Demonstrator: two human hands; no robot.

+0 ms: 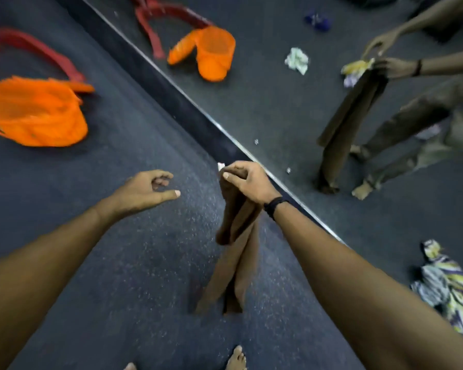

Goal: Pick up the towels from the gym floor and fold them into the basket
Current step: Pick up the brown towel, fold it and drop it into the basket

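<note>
My right hand (247, 181) grips the top of a brown towel (233, 263), which hangs folded lengthwise down toward the dark gym floor. My left hand (147, 189) hovers to the left of the towel, holding nothing, with fingers loosely curled. An orange mesh basket (35, 113) lies tilted on the floor at the far left. A patterned yellow, white and purple towel (447, 287) lies crumpled on the floor at the right.
A wall mirror, its base strip (187, 108) running diagonally, reflects the basket, my arms and other crumpled cloths, one white (297, 60) and one blue (317, 21). A red curved frame (46, 54) lies behind the basket. My bare feet (235, 359) show at the bottom.
</note>
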